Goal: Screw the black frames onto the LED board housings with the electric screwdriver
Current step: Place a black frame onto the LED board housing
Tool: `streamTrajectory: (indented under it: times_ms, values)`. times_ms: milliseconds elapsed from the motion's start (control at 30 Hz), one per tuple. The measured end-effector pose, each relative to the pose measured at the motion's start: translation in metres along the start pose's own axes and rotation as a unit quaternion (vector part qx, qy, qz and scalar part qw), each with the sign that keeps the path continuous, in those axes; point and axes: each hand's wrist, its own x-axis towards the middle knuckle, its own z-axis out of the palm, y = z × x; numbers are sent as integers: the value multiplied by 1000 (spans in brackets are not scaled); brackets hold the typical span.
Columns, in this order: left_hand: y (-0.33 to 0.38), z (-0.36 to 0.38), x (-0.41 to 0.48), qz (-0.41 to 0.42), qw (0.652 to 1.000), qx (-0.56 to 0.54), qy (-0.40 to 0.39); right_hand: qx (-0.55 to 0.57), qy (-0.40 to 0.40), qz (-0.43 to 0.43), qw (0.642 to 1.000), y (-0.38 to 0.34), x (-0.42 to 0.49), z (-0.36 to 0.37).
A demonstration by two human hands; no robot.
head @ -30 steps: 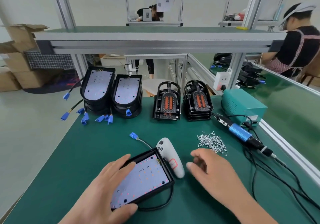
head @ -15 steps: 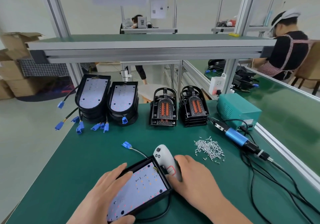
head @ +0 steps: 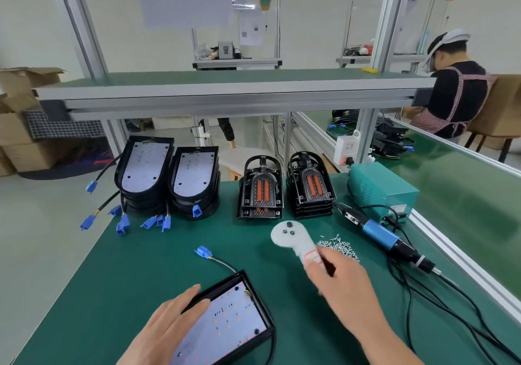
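Housing (head: 234, 316) lies at the near middle of the mat (head: 112, 294), LED board up, its cable ending in a blue plug (head: 203, 252) just beyond it. Left hand (head: 172, 328) rests flat on its left side, fingers straight. Right hand (head: 346, 288) grips a white controller (head: 290, 236) by the handle, just left of the screws (head: 338, 244). Screwdriver (head: 380, 236) lies further right. Frames (head: 260, 192) stand in two stacks at far middle, spare housings (head: 143, 167) far left

Your left hand (head: 169, 328) and right hand (head: 344, 285) are both bare from fingertips to wrist. Your right forearm (head: 390, 346) is bare as well, uncovered all the way to the view's lower edge.
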Motion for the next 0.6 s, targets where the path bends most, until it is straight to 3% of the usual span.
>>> streamTrajectory:
  times_ms: [100, 367, 600]
  values:
    - [2, 3, 3, 10, 999, 36, 13, 16, 60, 0, 998, 5, 16, -22]
    - [10, 13, 10, -19, 998, -22, 63, 10, 198, -8, 980, 15, 68, -83]
    - [7, 14, 10, -10, 998, -32, 58, -56, 174, 22, 983, 53, 85, -123]
